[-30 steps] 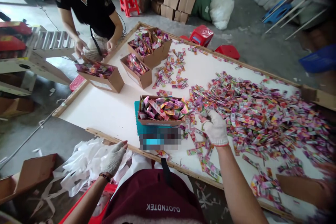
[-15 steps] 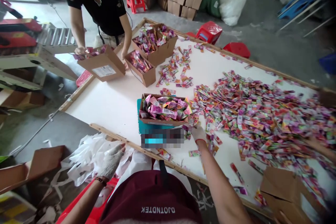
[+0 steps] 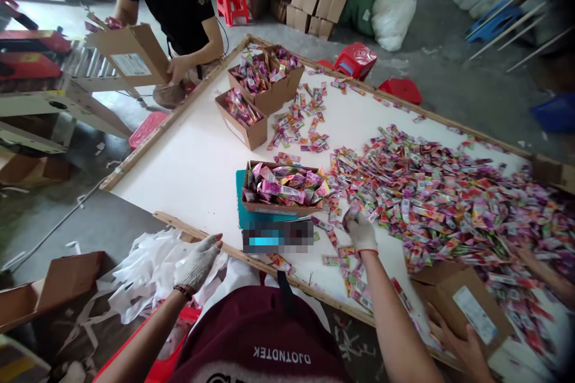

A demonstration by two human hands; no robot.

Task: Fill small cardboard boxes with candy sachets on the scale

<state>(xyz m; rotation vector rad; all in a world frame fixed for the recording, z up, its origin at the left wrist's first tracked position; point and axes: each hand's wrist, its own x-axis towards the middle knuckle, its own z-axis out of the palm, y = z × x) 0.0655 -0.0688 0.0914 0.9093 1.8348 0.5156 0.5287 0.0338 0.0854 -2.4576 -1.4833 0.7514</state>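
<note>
My left hand (image 3: 199, 263), in a whitish knit glove, reaches over the wooden edge of the table (image 3: 224, 245) with its fingers stretched out and nothing in them. In a matching glove, my right hand (image 3: 361, 232) is closed at the near side of the packet pile, on a small shiny packet (image 3: 353, 213) partly hidden by the fingers. Left of it, an open cardboard box (image 3: 283, 210) full of pink and purple packets (image 3: 282, 190) rests on a teal scale (image 3: 245, 215). Loose packets (image 3: 426, 191) spread in a wide heap to the right.
Across the table, a co-worker (image 3: 188, 18) holds a filled carton (image 3: 130, 57) by the roller conveyor (image 3: 78, 72). More filled boxes (image 3: 251, 131) stand at the far left. Another person's hand (image 3: 458, 335) touches a carton (image 3: 462, 305) at right. White strips (image 3: 139, 275) hang below.
My right hand has moved right, away from the box, and closed. The co-worker has lifted the carton off the table toward the conveyor. The carton at right has shifted and turned. My left hand stays nearly still.
</note>
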